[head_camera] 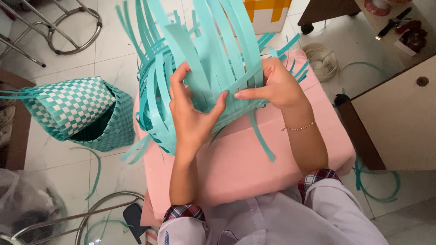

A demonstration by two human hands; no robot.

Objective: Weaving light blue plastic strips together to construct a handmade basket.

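Head view. I see a half-woven basket (pixel 190 77) of teal strips standing on a pink-covered surface (pixel 254 163), at about 12 o'clock from my body.

Left hand (pixel 193 113): fingers spread and curled, thumb reaching toward 2 o'clock; its grip is closed on the strips at the front of the weave. Right hand (pixel 274 84): grip pinched together on one horizontal strip (pixel 243 81), pulling it across the uprights; index finger lies flat along it, pointing to 9 o'clock.

Progress, as I judge it:
- The lower wall looks woven; rows are packed tight on the side at 9 o'clock.
- The uprights (pixel 218 27) stand free and splayed out of the top of the frame, so most of the wall height is left to weave.
- No rim is formed. Loose ends (pixel 261 136) trail down over the pink cover at 5 o'clock of the basket.

Reference: a finished basket (pixel 77 113) in teal and white check lies tipped on the floor at 9 o'clock, well apart from the work. Spare strips (pixel 377 181) lie on the floor at 4 o'clock; a pale coil (pixel 320 59) sits at 2 o'clock. A metal stool frame (pixel 68 31) is at 11 o'clock.
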